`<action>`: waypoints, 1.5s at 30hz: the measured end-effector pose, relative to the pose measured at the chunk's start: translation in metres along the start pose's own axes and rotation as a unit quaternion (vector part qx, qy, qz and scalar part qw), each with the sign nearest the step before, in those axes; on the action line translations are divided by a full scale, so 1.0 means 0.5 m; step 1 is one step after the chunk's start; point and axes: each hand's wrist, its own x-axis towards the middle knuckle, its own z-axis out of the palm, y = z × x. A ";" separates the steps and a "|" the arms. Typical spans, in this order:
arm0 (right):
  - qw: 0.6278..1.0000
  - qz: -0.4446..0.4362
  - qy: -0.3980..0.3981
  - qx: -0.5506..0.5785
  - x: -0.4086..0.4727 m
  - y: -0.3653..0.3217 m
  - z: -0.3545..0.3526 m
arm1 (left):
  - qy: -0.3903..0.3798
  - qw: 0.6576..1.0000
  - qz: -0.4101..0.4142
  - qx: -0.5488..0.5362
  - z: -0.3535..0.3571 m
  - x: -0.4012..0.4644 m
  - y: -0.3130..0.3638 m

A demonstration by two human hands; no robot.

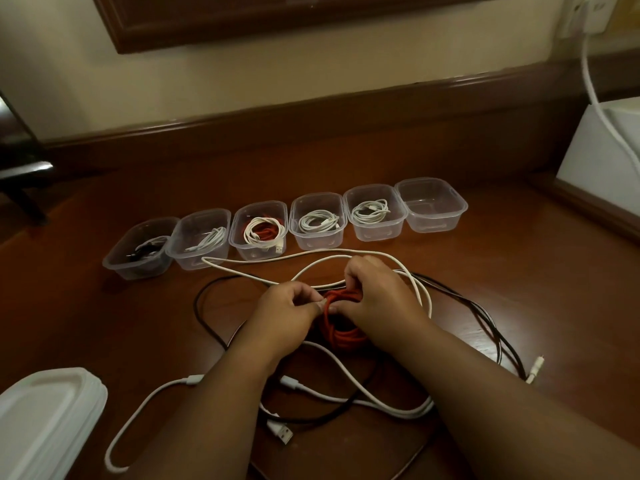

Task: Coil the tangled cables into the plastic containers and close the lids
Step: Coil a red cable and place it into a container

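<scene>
Red cable (pixel 341 332) coiled on desk (pixel 519 271) amid loose cables | six open tubs (pixel 375 226) behind: five hold cables, rightmost bare | left hand (pixel 284 311) pinches coil's wrap | right hand (pixel 375 297) grips coil top

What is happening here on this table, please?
A person is tidying cables. The left hand and right hand both hold a coiled red cable over a tangle of loose white cables and black cables. Behind stand six lidless containers: five hold coiled cables, and the empty container is at the far right. A stack of lids waits at lower left.
</scene>
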 end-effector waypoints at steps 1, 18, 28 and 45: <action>1.000 0.006 0.003 -0.008 0.001 0.001 -0.001 | 0.000 1.000 -0.011 -0.005 0.002 0.000 0.001; 0.963 0.140 -0.007 0.231 0.016 0.003 -0.011 | 0.082 0.972 -0.023 -0.217 0.015 -0.006 0.019; 0.953 0.095 0.034 0.285 -0.011 -0.021 -0.015 | 0.132 0.983 0.111 -0.063 0.005 -0.035 0.024; 0.939 0.139 -0.070 0.305 -0.057 -0.148 -0.053 | 0.145 0.972 0.170 0.068 -0.052 -0.133 0.056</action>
